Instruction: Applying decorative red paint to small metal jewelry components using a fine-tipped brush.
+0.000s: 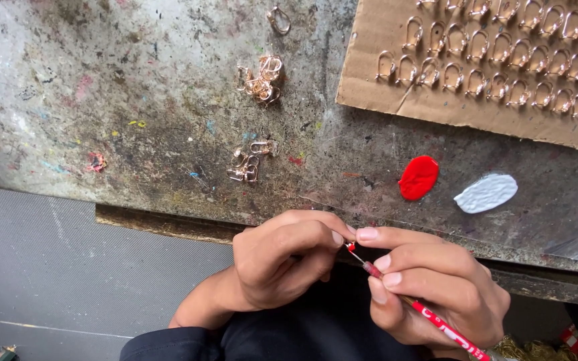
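At the near edge of the bench (135, 100), the left hand (282, 257) is curled shut, pinching a tiny piece too small to identify. The right hand (436, 284) grips a red tool (436, 321), its tip touching that piece. Red paint (419, 178) lies just beyond.

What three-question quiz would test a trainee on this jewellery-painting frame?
1. True or false: the red paint blob lies left of the white paint blob.
2. Which hand holds the red tool? A left hand, B right hand.
3. What do the rows of gold pieces sit on?
Key: 1 true; 2 B; 3 a cardboard sheet.
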